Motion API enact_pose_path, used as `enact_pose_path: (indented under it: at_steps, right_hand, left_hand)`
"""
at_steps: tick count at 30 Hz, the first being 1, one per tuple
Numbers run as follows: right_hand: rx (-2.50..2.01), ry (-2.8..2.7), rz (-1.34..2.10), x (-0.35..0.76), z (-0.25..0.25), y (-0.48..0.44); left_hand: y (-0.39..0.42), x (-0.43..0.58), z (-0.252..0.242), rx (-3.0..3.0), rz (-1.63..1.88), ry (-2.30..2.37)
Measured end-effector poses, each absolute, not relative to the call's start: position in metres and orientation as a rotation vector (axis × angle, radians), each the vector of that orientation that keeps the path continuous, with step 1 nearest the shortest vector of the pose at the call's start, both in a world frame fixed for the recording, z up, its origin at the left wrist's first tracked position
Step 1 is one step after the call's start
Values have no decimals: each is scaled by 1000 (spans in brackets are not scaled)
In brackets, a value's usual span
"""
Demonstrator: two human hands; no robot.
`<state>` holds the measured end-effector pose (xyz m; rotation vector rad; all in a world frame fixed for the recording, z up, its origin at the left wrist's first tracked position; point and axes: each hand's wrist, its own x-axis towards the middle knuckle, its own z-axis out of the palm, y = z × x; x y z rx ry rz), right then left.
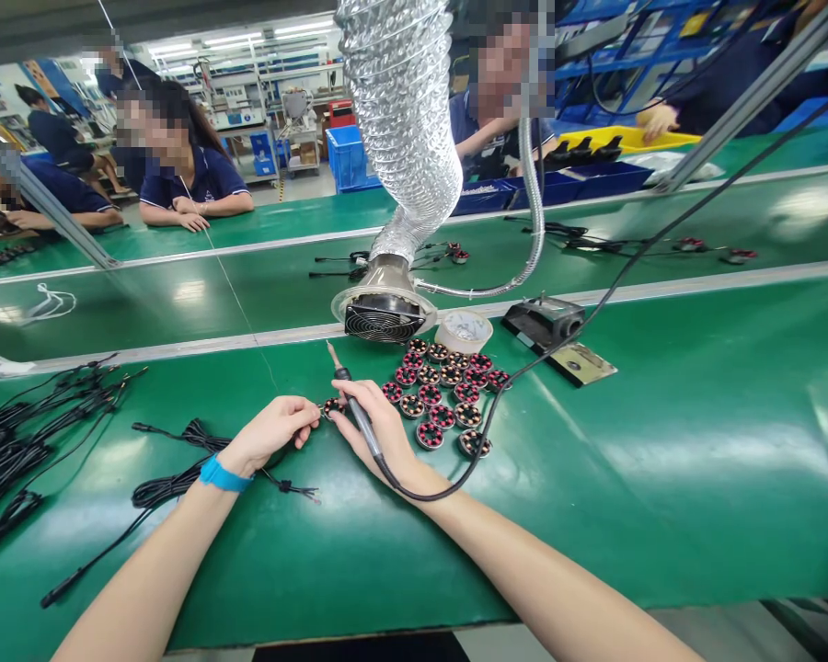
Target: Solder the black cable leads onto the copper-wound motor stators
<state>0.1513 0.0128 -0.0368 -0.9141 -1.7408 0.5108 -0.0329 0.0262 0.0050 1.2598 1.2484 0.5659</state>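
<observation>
small coil (331,405) pinched at left hand (269,432) fingers; right hand (386,428) fingers grip soldering iron (343,374).

At top centre the flexible duct (404,119) is crinkled, shiny metal foil. The green bench mat (662,460) is smooth and glossy. The soldering iron (360,421) has a matt black handle. The stator (332,405) mid-frame shows coppery wire windings, and the cables (14,441) at left look like matt black rubber.

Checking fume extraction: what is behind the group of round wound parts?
A white roll and the extractor hood with its fan grille stand behind the round parts. The hood hides the bench behind it.
</observation>
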Motion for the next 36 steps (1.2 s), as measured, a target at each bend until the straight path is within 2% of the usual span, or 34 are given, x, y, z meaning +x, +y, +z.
enact_pose_path:
  at_steps: [5, 14, 36]
  right_hand:
    - [-958, -1526, 364, 155, -20, 2]
    - [-924, -1586, 280, 156, -19, -5]
    - [-937, -1497, 322, 157, -20, 0]
  left_hand:
    - [26, -34, 5, 1257, 571, 1240]
    - [25, -33, 6, 1272, 570, 1262]
    - [26, -33, 3, 1270, 559, 1254]
